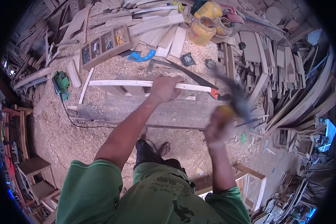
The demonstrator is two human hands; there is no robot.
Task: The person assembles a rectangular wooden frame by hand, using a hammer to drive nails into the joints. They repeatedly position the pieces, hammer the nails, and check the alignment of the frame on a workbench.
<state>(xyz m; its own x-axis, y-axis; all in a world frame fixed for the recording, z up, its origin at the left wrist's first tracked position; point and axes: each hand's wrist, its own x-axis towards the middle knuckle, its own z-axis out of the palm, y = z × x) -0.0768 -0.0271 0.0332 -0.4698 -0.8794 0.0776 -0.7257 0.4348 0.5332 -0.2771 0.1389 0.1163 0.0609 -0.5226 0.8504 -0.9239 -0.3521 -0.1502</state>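
My left hand (165,89) is closed over a long pale wooden strip (119,83), right of its middle. Short wooden pieces (134,90) show beneath the strip, above a worn wooden bench (175,113). To the right, my right hand (216,128) is raised and closed around what looks like a hammer (237,97); motion smears its dark, curved head and yellow grip. Just behind the strip lies a handsaw (190,74), its orange and black handle by the strip's right end. Whether the hammer touches anything cannot be made out.
A divided wooden box (107,45) of nails and screws sits at the back, near a blue tool handle (141,56). Yellow tubs (202,30) stand behind. A corded green power tool (61,85) lies left. Wood offcuts (250,56) pile at right; a wooden frame (260,186) stands lower right.
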